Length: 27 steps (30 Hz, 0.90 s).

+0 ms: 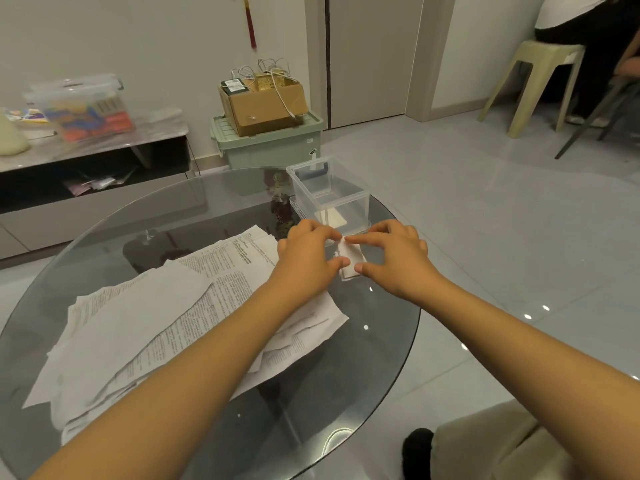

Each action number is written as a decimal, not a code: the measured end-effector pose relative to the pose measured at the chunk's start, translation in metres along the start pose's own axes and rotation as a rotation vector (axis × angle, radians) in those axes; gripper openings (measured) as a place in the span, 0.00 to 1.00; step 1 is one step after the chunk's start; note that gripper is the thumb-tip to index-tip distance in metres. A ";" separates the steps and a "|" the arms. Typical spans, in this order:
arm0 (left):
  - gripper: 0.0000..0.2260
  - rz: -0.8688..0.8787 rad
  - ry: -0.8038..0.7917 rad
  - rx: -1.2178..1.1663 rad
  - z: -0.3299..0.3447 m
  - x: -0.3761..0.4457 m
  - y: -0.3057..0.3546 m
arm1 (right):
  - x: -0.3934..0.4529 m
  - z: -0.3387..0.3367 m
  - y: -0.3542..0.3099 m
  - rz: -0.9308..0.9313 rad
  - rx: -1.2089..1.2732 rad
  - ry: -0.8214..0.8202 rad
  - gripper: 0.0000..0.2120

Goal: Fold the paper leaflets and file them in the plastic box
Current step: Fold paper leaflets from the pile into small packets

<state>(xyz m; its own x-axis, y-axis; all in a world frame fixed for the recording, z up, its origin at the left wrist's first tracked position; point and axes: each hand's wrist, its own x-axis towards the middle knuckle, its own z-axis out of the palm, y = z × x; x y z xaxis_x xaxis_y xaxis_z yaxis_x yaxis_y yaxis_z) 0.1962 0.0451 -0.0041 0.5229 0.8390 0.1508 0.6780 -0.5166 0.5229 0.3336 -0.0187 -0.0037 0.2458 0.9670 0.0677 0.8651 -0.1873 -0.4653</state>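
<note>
Head view: both hands work a small folded leaflet (pixel 350 259) flat on the glass table (pixel 381 341), left hand (pixel 308 252) and right hand (pixel 391 252) each pinching it between thumb and forefinger, just in front of the clear plastic box (pixel 329 194). It looks light, thin and easily creased, so hold it by the folded edges. The box mouth stands open just beyond, with the loose leaflet pile (pixel 173 323) crowding the left and the table rim near on the right.

We're in a home living room: round glass table (pixel 145 216) in front of us, pale tiled floor (pixel 485 220), low TV-style cabinet (pixel 93 188) at 10 o'clock. At 12, a green storage bin (pixel 270 147) with a cardboard box (pixel 266 102) of cables on top and a red tassel (pixel 250 22) on the wall. Plastic stool (pixel 533 81) by a door frame at 2.
</note>
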 end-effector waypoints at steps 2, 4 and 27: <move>0.16 0.004 0.036 -0.021 -0.009 -0.009 0.003 | -0.005 -0.002 -0.005 -0.008 0.019 0.033 0.19; 0.15 -0.002 0.063 -0.026 -0.018 -0.021 0.004 | -0.011 -0.003 -0.013 -0.020 0.054 0.067 0.17; 0.28 -0.521 -0.132 0.431 -0.084 -0.125 -0.084 | -0.040 0.047 -0.104 -0.230 0.150 -0.107 0.10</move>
<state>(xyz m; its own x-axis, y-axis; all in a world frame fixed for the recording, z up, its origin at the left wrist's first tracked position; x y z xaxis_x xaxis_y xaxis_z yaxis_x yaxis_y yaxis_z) 0.0303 -0.0015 0.0035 0.1134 0.9825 -0.1478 0.9887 -0.0968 0.1148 0.2133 -0.0302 0.0009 -0.0040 0.9953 0.0971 0.8165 0.0594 -0.5743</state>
